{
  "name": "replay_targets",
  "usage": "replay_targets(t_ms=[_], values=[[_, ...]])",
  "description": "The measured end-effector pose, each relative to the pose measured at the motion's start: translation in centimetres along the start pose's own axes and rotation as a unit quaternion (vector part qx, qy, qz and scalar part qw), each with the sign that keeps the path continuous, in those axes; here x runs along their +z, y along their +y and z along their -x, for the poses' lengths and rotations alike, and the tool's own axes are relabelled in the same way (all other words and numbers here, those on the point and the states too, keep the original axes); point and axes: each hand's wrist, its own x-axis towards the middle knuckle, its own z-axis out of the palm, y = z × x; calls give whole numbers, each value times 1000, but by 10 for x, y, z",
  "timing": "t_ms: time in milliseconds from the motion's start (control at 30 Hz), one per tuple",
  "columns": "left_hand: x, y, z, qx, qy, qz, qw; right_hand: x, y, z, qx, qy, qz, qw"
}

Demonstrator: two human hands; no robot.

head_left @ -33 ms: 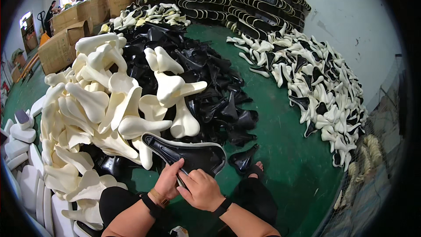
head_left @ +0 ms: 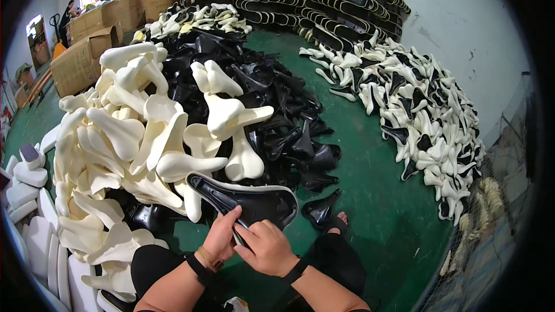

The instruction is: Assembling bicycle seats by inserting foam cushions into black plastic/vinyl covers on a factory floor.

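Note:
Both my hands hold a bicycle saddle [head_left: 263, 203], its glossy black underside facing up and a pale foam rim showing along its far edge. The narrow nose points to the upper left. My left hand [head_left: 221, 236] grips the near edge, thumb on the black shell. Close beside it, my right hand [head_left: 267, 249] is closed at the same edge with its fingers bent; part of its grip is hidden. Just right of the saddle, a loose black saddle shell [head_left: 319, 209] lies on the green floor by my foot.
Cream foam saddle covers [head_left: 118, 133] are heaped at left, against a pile of black shells [head_left: 274, 89]. White foam-and-shell pieces [head_left: 422, 110] form a long heap at right. Stacked black saddles [head_left: 300, 0] and cardboard boxes [head_left: 78, 63] stand behind. A person [head_left: 66, 20] is far left.

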Motion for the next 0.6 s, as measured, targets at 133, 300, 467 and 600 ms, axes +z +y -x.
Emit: replay_targets(t_ms=[133,300,467,600], values=[[3,13,3,-38,12,45,998,-32,22,1,15,114,71,991],[-2,17,5,-31,21,23,999,-40,49,15,255,102,-205,939],[0,9,6,-13,17,3,1000,-25,58,21,296,61,-368,879],[2,11,6,35,47,-31,998,-28,46,19,308,43,-299,902]])
